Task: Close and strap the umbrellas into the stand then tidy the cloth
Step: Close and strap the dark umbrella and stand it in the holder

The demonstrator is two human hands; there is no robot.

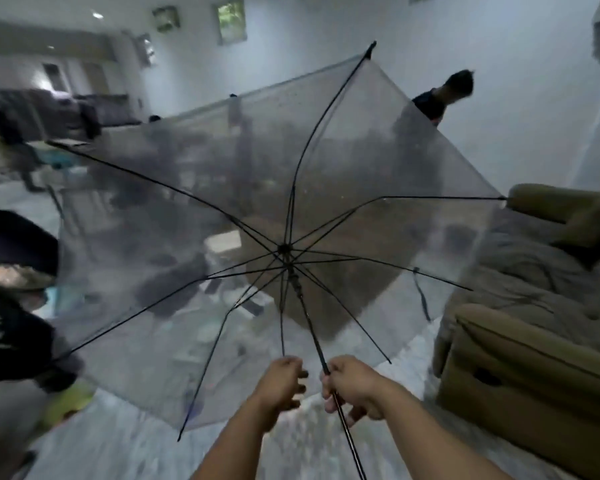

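Umbrella [257, 188]: open, clear canopy.
Right hand [355, 386]: fingers wrapped round shaft [312, 327].
Left hand [283, 379]: pinches a rib end.
Room: olive sofa [534, 341], pale floor [136, 445].

Pale walls [326, 36] with small high windows [230, 18], a grey marbled floor [125, 441], an olive sofa [534, 368] at right, dim cool light.

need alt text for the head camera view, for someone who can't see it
A person holds an open transparent grey umbrella out in front, the right hand gripping its black shaft and the left hand pinching the end of a rib. An olive sofa sits to the right, and blurred people stand around the pale-walled room.
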